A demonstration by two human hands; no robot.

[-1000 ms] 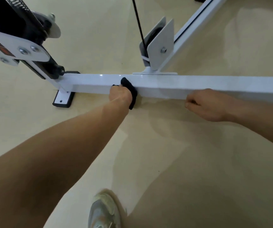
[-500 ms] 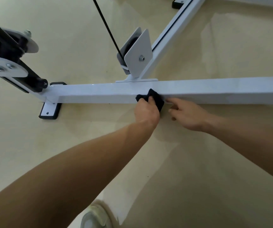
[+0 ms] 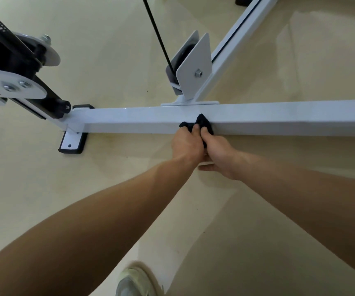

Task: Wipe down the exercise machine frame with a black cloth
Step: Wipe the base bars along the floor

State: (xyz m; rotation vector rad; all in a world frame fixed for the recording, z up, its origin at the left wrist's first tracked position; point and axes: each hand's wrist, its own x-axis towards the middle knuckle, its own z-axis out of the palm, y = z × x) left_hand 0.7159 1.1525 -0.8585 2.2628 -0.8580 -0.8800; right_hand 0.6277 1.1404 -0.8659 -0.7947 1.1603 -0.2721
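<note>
Head view, from the left: a white bolted plate [image 3: 12, 88] and a black arm [image 3: 50, 99] sit at the end of the exercise machine frame [image 3: 129, 122], whose long white beam lies low across the pale floor [image 3: 44, 199] on a black-edged foot [image 3: 71, 144]. My shoe [image 3: 136, 283] shows at the bottom edge. A black cable [image 3: 155, 28] slants down into a white pulley bracket [image 3: 195, 67] bolted onto the far side of the beam. My left grip [image 3: 186, 144] is clenched around the black cloth [image 3: 203, 122], holding it bunched against the near upper edge of the beam, just in front of the bracket. My right grip [image 3: 219, 154] is touching the left one, its fingers curled onto the cloth's right side, thumb stretched out below. Right of the bracket a white rail [image 3: 236, 45] runs diagonally away
</note>
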